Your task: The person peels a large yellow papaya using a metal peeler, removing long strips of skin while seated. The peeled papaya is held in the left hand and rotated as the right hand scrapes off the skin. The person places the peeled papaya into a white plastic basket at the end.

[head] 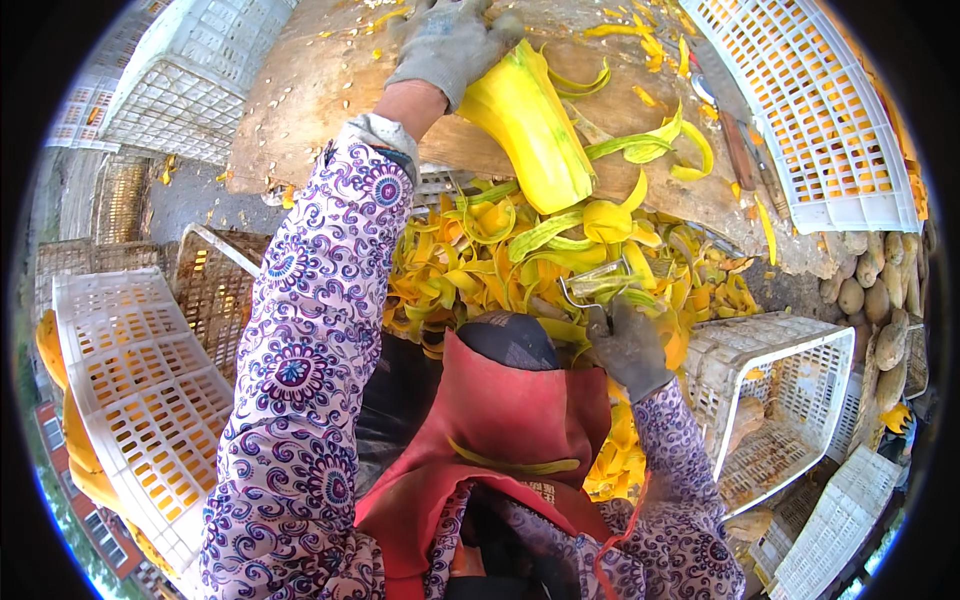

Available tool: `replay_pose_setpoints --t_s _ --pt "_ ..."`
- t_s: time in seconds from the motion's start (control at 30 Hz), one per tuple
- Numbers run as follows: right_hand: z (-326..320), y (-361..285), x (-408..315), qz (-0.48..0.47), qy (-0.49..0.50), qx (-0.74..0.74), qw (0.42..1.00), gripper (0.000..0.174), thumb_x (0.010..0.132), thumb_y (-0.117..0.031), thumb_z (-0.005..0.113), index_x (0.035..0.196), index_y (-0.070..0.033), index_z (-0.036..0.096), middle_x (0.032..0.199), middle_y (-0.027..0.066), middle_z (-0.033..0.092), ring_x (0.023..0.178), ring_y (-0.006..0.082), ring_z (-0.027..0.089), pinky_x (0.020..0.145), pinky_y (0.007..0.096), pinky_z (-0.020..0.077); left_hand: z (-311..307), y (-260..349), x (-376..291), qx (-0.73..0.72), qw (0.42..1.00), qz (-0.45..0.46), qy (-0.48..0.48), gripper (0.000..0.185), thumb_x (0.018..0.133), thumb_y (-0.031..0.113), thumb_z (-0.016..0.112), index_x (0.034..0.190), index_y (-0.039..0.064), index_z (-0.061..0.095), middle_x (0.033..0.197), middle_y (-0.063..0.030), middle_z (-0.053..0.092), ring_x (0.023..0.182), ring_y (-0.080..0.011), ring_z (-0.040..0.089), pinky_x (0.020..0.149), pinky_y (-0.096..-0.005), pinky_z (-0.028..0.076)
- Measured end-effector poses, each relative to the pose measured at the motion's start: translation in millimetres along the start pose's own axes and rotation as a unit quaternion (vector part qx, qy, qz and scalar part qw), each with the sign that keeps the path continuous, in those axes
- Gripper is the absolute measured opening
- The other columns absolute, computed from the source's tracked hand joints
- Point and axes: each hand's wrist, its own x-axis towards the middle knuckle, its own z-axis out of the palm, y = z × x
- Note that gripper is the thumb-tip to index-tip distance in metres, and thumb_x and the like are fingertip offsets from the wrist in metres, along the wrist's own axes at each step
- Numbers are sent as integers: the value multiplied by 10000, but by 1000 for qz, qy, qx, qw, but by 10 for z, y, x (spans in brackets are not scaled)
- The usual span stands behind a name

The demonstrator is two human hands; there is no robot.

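My left hand (pixel 450 46), in a grey glove, grips the far end of a peeled yellow squash (pixel 529 127) that lies slanted across the wooden board (pixel 315 97). Its near end reaches over the board's edge above a heap of yellow and orange peelings (pixel 480 262). My right hand (pixel 630 346), in a dark grey glove, holds a metal peeler (pixel 598 283) over that heap, apart from the squash. Green-yellow peel strips (pixel 645 146) lie on the board beside the squash. One thin strip rests on the red apron (pixel 517 420) over my lap.
A white plastic crate (pixel 810 112) of orange pieces stands at the board's right, near a knife with a wooden handle (pixel 736 150). Unpeeled squashes (pixel 862 292) are piled beyond. An open crate (pixel 772 405) stands by my right arm; more crates (pixel 142 397) stand at left.
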Motion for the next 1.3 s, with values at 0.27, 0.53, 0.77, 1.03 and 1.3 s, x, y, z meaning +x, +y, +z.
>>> replay_pose_setpoints --t_s 0.27,0.53,0.77,1.03,1.3 --pt "-465 -285 577 -143 114 73 980 189 940 -185 591 878 -17 533 691 192 577 663 380 598 600 471 467 -56 93 -32 -40 987 -155 7 352 942 284 472 1111 53 677 1217 -155 633 1262 -354 504 1109 -471 354" --pt "-1020 -914 1869 -101 -44 10 994 487 1001 -423 476 1201 6 594 1158 252 620 1103 388 603 927 447 478 101 -43 -55 -57 994 -92 -2 390 965 284 411 1141 11 626 1191 -197 635 1224 -408 519 1104 -494 374" --pt "-1115 -933 1733 -208 -129 -141 959 552 992 -456 477 1225 31 590 1255 264 606 1142 376 604 959 424 472 28 26 -69 -104 988 -117 17 377 975 298 385 1098 36 626 1167 -190 632 1175 -415 536 1036 -512 408" --pt "-952 -452 938 -157 -136 -116 971 223 961 -211 536 972 -6 621 950 255 630 946 412 650 821 509 519 -27 104 15 -19 984 -166 -54 357 954 312 416 1124 96 644 1202 -133 628 1208 -371 523 966 -566 440" --pt "-268 -214 165 -34 1 73 997 270 929 -253 591 837 -3 549 741 221 616 738 443 624 682 512 500 75 -11 -11 -79 985 -152 -35 372 943 312 425 1137 84 645 1220 -129 626 1227 -350 518 996 -575 421"
